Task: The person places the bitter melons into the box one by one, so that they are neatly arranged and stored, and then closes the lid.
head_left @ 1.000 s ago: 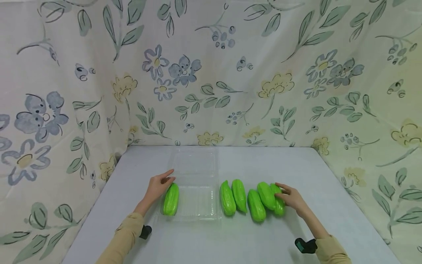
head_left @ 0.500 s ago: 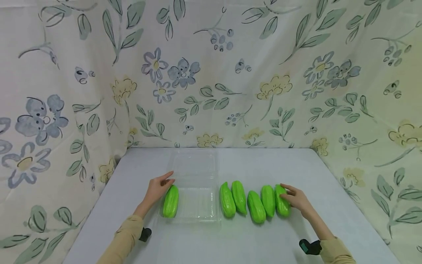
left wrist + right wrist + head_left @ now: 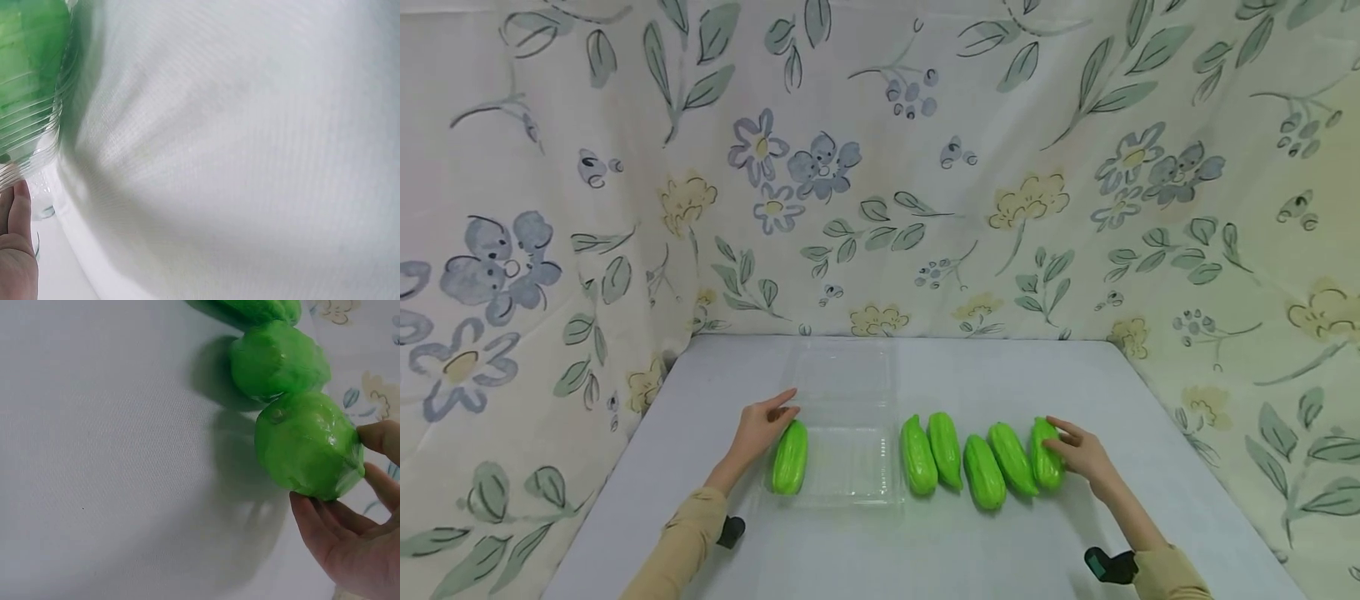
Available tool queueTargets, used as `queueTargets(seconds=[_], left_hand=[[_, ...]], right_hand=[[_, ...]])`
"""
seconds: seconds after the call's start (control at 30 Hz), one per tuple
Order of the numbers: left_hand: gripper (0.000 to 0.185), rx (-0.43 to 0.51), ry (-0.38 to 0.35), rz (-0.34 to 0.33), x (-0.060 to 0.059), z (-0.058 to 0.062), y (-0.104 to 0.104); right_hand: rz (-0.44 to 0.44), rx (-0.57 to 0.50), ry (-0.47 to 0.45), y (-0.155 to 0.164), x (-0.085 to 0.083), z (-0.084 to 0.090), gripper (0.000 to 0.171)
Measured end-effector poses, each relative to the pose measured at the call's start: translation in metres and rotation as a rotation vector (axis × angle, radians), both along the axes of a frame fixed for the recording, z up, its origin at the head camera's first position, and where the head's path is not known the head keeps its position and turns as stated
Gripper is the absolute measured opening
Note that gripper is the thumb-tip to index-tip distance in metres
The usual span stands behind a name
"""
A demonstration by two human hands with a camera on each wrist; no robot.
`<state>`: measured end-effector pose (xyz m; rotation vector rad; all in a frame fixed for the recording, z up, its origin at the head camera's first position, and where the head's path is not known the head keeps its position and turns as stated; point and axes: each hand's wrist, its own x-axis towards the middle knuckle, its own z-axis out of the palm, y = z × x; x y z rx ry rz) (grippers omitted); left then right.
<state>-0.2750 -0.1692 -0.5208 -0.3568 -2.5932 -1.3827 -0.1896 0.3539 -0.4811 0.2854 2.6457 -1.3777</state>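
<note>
Head view: six glossy green gourds; one (image 3: pixel 790 457) lies in the clear plastic tray (image 3: pixel 850 475), the left hand (image 3: pixel 760 427) resting flat against it. Five lie right of the tray.

Right wrist view: the right hand (image 3: pixel 350 540) cups the rightmost gourd (image 3: pixel 307 445).

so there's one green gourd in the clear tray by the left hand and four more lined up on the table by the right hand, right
Not quite: the head view shows five green gourds on the table by the right hand, not four. One gourd does lie in the clear tray by the left hand.
</note>
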Motion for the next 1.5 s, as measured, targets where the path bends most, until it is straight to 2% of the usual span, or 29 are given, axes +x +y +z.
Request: queueTargets(seconds=[0.5,0.77,1.3,1.5], left_hand=[[0.041,-0.006,0.004,-0.01,-0.005,0.002,0.002],[0.041,-0.028,-0.006,-0.007,-0.005,0.001,0.001],[0.04,-0.028,0.003,-0.006,-0.004,0.0,-0.001],[0.04,-0.024,0.027,-0.011,-0.004,-0.001,-0.001]], right_hand=[[-0.013,-0.024,-0.029,0.002,0.002,0.007,0.064],[-0.023,-0.053,-0.035,-0.001,0.0,0.014,0.065],[-0.02,-0.112,-0.034,-0.006,-0.004,0.017,0.071],[-0.022,-0.113,-0.024,-0.011,-0.006,0.019,0.07]])
